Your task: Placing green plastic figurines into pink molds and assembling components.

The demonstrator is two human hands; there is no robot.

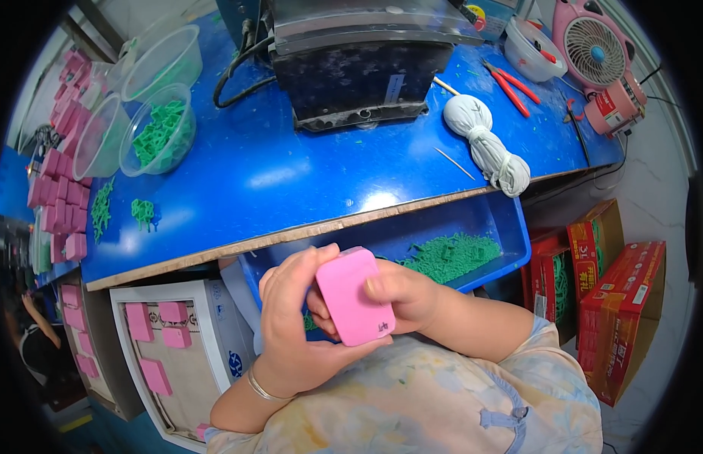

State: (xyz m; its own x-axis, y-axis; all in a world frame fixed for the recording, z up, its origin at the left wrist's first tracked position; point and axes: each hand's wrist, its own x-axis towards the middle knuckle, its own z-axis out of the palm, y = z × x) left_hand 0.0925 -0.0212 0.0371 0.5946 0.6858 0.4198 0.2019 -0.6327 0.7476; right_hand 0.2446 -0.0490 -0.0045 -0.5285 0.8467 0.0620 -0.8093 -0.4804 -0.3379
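Observation:
Between my two hands is a pink rounded block, with small dark marks near its lower corner. My left hand wraps its left side and lower edge. From the right, my right hand grips it, thumb on the top face and other fingers beneath, partly hidden. Both hands are above the near side of a blue tray, where small green pieces lie heaped. Beyond them runs the wooden edge of a blue table.
A dark machine stands on the table, with red-handled pliers and a tied white cloth bundle to its right. Plastic tubs and stacked pink blocks are left. A framed board holds pink blocks; red boxes stand right.

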